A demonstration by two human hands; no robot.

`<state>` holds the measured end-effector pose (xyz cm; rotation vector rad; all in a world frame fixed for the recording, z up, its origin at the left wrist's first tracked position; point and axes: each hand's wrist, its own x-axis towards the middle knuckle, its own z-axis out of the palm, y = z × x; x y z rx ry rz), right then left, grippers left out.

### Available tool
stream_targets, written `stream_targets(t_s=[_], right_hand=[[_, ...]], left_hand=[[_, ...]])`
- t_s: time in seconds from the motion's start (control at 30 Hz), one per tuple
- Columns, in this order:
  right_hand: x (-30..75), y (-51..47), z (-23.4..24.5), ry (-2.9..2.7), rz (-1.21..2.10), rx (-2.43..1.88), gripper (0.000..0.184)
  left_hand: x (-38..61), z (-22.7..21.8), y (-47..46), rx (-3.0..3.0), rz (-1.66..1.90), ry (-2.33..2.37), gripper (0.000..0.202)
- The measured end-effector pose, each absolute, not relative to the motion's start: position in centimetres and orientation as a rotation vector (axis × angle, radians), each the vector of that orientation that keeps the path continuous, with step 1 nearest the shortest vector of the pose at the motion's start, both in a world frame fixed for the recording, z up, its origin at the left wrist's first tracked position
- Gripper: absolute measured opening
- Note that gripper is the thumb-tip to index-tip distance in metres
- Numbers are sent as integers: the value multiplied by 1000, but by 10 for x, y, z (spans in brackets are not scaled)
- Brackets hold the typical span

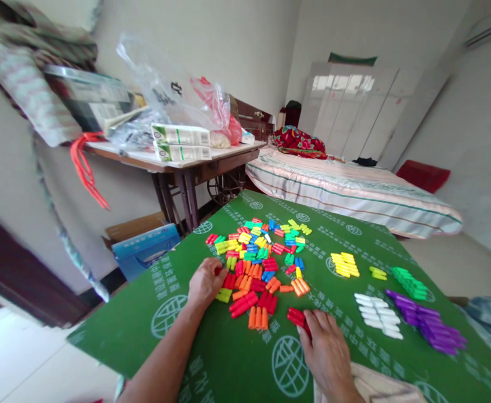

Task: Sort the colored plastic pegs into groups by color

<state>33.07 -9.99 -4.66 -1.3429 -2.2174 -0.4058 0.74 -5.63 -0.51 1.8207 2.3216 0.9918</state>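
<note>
A mixed pile of small coloured plastic tubes [251, 268], mostly red, orange, yellow, green and blue, lies on the green board. At its left edge my left hand [206, 282] is closed, its fingertips pinching a red tube [217, 271]. My right hand [327, 344] rests on the board right of the pile, its thumb and fingers closed around a few red tubes [297, 317] that lie side by side. Sorted groups sit farther right: yellow tubes [345, 265], white tubes [378, 316], green tubes [409, 282] and purple tubes [425, 322].
The printed green board [212, 358] is the work surface. Behind it on the left stands a table [136, 159] with small cartons [182, 143] and plastic bags. A bed [354, 190] is at the back, and a blue box [145, 252] is below left. Cloth [379, 386] lies by my right forearm.
</note>
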Motion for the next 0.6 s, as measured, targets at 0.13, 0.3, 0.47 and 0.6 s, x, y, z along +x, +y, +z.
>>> stream_targets(t_s=[0.13, 0.3, 0.47, 0.6], right_hand=[[330, -100, -45, -2223, -410, -1336, 20], [329, -100, -42, -2223, -379, -1371, 19], [329, -100, -42, -2225, -349, -1398, 18], [326, -103, -37, -2215, -340, -1422, 18]], left_hand=[[8, -5, -56, 1833, 955, 2331, 14], [9, -3, -56, 1826, 930, 2352, 14], [10, 1, -58, 1841, 907, 2359, 14], [10, 2, -58, 1825, 899, 2371, 15]])
